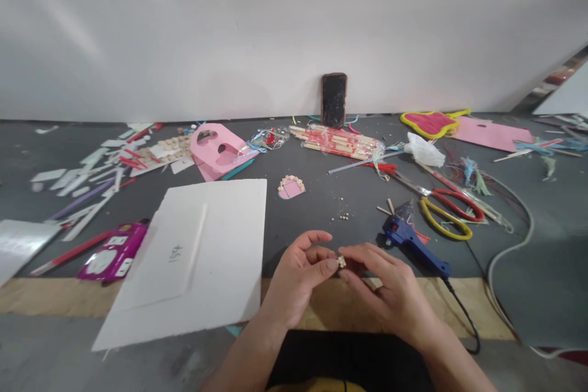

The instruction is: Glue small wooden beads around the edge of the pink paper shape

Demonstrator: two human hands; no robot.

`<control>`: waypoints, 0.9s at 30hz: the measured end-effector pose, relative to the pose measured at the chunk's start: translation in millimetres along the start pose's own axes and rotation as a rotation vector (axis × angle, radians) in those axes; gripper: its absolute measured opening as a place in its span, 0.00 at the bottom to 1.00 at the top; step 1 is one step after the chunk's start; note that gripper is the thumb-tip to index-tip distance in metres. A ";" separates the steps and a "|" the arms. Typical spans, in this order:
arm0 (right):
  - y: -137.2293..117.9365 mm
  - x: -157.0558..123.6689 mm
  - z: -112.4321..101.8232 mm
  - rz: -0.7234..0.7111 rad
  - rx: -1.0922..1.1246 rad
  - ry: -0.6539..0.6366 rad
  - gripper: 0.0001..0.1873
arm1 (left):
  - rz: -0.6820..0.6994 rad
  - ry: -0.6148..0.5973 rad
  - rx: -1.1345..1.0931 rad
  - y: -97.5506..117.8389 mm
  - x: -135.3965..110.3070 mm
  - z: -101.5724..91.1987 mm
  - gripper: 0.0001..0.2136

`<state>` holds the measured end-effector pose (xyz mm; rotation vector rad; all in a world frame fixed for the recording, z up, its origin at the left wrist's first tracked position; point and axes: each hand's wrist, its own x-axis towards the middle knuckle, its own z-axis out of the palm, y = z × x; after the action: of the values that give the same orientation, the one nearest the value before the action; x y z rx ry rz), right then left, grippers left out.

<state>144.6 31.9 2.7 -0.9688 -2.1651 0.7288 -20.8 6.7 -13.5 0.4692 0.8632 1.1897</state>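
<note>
My left hand point(298, 272) and my right hand point(390, 285) meet low in the middle of the view, fingertips pinched together on a tiny cluster of pale beads point(341, 261). A few loose beads point(343, 216) lie on the dark floor just beyond the hands. A small pink arch piece edged with beads point(291, 187) sits further out. A blue glue gun point(413, 242) lies right beside my right hand, its black cord trailing toward me.
A large white sheet point(197, 257) lies to the left. Yellow-and-red scissors point(448, 208), a bundle of wooden sticks point(340, 141), pink cardboard shapes point(218, 150), a phone point(334, 100) leaning on the wall, paper scraps point(92, 171) and a white cable point(509, 257) are scattered around.
</note>
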 end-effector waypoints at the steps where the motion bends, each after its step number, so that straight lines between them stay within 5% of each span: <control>1: 0.2 -0.5 -0.2 0.012 0.003 0.003 0.10 | -0.003 0.001 -0.001 -0.1 -0.2 0.2 0.19; 27: -1.8 1.9 -0.6 -0.014 0.033 0.024 0.05 | 0.017 -0.004 0.053 1.6 -0.5 0.3 0.23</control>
<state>143.4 32.4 5.0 -0.9394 -2.1304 0.7404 -21.6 6.8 -12.0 0.5232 0.8906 1.1834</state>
